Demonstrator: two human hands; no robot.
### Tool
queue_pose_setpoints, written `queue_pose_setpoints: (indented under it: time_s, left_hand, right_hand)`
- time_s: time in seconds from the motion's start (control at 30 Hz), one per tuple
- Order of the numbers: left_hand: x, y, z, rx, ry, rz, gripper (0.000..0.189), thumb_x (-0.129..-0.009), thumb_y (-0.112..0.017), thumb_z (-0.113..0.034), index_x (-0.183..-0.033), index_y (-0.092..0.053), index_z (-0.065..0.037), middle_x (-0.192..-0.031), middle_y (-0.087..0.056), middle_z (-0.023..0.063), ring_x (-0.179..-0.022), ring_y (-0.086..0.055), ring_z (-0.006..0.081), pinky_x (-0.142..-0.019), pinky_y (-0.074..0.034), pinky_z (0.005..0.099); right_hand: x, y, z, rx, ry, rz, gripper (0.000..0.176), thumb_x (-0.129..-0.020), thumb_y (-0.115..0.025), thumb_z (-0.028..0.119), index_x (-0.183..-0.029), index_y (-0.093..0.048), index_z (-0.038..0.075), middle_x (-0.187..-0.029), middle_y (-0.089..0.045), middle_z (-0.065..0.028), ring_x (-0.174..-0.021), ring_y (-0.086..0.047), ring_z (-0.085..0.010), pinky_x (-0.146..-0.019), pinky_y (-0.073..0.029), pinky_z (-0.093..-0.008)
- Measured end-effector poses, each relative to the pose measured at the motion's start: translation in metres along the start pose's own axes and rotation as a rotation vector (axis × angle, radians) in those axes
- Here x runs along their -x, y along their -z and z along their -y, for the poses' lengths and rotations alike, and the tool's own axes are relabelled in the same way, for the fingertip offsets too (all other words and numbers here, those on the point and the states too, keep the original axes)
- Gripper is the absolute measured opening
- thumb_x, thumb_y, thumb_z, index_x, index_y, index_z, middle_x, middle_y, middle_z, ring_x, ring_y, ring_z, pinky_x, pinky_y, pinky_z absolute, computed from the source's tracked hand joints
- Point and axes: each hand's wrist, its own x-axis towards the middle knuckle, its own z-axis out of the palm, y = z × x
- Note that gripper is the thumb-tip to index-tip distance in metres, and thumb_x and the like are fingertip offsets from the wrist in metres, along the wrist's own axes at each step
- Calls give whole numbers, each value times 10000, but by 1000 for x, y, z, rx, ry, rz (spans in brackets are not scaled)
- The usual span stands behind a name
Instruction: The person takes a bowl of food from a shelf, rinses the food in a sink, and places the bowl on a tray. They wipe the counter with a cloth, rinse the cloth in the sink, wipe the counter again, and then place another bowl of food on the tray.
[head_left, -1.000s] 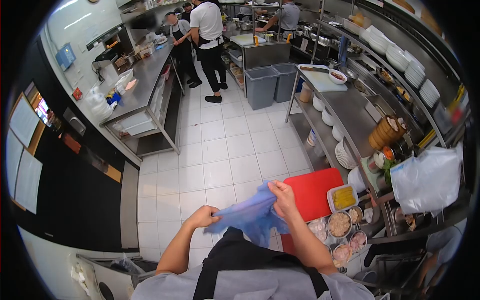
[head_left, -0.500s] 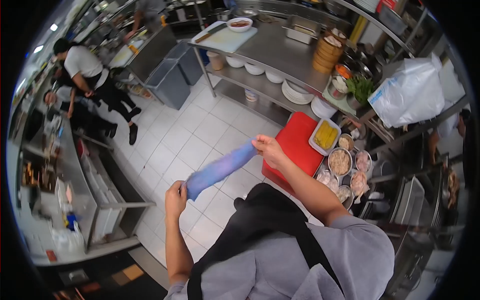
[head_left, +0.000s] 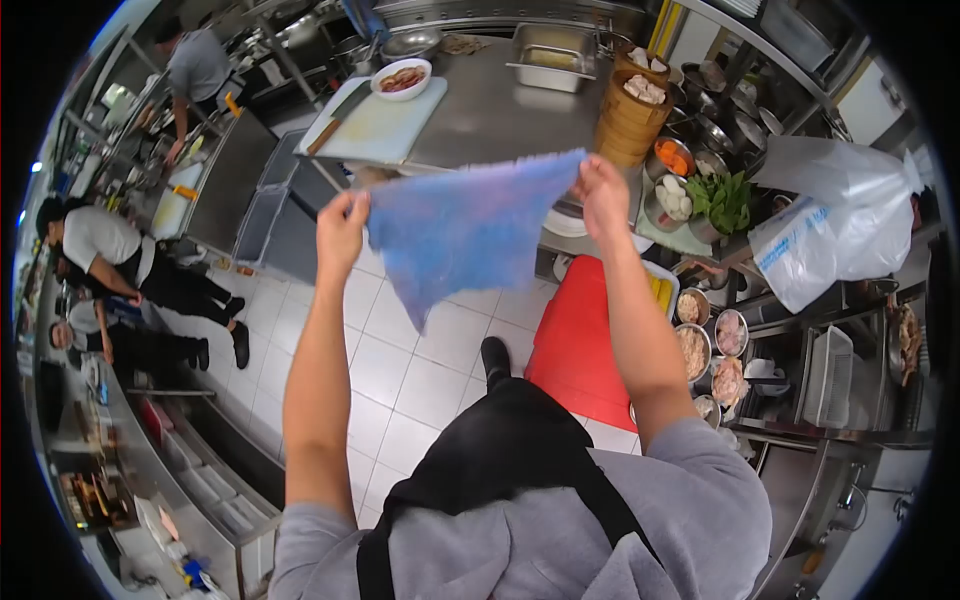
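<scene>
A blue cloth point(head_left: 460, 230) with a pinkish patch hangs spread out in the air before me. Its upper left corner is pinched in my left hand point(head_left: 342, 232), which is closed. My right hand point(head_left: 604, 196) is closed on the upper right corner, near the front edge of the steel worktable. The cloth's lower edge hangs loose, with one point drooping at the left, over the floor tiles.
A steel worktable point(head_left: 480, 120) bears a white cutting board point(head_left: 385, 125) with a knife point(head_left: 335, 120), a bowl of meat point(head_left: 402, 80) and bamboo steamers point(head_left: 632, 118). A red lid point(head_left: 575, 350) and food bowls point(head_left: 692, 350) stand at right. Co-workers point(head_left: 110, 250) are at left.
Both hands have risen and moved forward toward the worktable. The cloth, a narrow band before, now hangs opened out between them. My view has shifted, and a shoe shows on the floor.
</scene>
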Motion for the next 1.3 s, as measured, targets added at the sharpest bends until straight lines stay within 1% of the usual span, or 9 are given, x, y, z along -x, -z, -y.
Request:
queue_pose_setpoints:
  time_s: [0.3,0.4,0.6,0.77,0.97,1.03,1.13,1.2,1.3]
  left_hand:
    - [-214,-79,-33,221,-221,-62,261,-954,-659,-255,-898,-689,-1,-694,-527,-56,-667,-432,44,-587,-353,229]
    - [-205,-105,-4,147,-196,117,245,-948,-652,-230,-861,-669,-2,-687,-529,9,-669,-449,70,-618,-382,249]
    - [-132,-150,132,90,-90,579,176,-915,-696,-194,-918,-689,-18,-812,-640,78,-691,-574,181,-640,-464,317]
    - [-119,-156,193,292,-80,700,188,-919,-693,-193,-925,-692,-5,-830,-664,122,-738,-654,214,-660,-493,341]
    - [-250,-193,158,169,-118,758,280,-945,-639,-280,-932,-679,-3,-653,-600,111,-637,-562,177,-635,-477,319]
    - [-304,-220,146,20,-67,832,319,-929,-653,-314,-1051,-686,-21,-808,-667,143,-754,-636,232,-722,-509,356]
    - [-328,-247,144,65,-295,553,381,-922,-651,-332,-1178,-665,-50,-1022,-682,173,-948,-661,303,-851,-513,399]
    - [-338,-244,138,-53,-316,448,403,-920,-652,-313,-1236,-643,-63,-1180,-646,186,-1101,-616,364,-954,-485,425]
    - [-309,-210,137,42,-249,503,392,-916,-666,-289,-1225,-649,-49,-1128,-660,179,-1051,-641,341,-915,-506,409]
  right_hand:
    - [-142,-18,108,-116,373,22,131,-963,-556,100,-1045,-632,33,-985,-670,-29,-945,-616,-138,-861,-465,-324]
    - [-133,13,55,-113,382,-30,161,-923,-571,130,-1038,-622,30,-1013,-647,-40,-1002,-603,-155,-901,-451,-328]
    - [-50,86,-120,67,30,-417,129,-886,-537,121,-973,-605,55,-821,-539,20,-764,-493,-110,-809,-431,-303]
    - [-18,23,-130,151,-44,-667,110,-927,-516,67,-954,-621,47,-857,-609,-10,-810,-573,-112,-799,-478,-296]
    - [-110,32,-117,475,81,-658,110,-966,-603,119,-962,-647,18,-788,-580,15,-714,-537,-80,-649,-452,-246]
    - [-164,31,-109,468,27,-650,154,-950,-630,168,-993,-642,22,-873,-650,-37,-810,-614,-133,-715,-505,-281]
    - [-209,50,-136,802,-47,-636,342,-895,-694,284,-1052,-636,-14,-918,-679,-85,-817,-636,-169,-747,-527,-329]
    - [-226,60,-151,1158,-471,-362,507,-770,-772,332,-1060,-643,-64,-1010,-697,-253,-1002,-682,-336,-857,-513,-378]
    - [-231,30,-177,1457,-327,-573,518,-717,-745,279,-1062,-639,-94,-1015,-680,-306,-1075,-651,-407,-908,-509,-407]
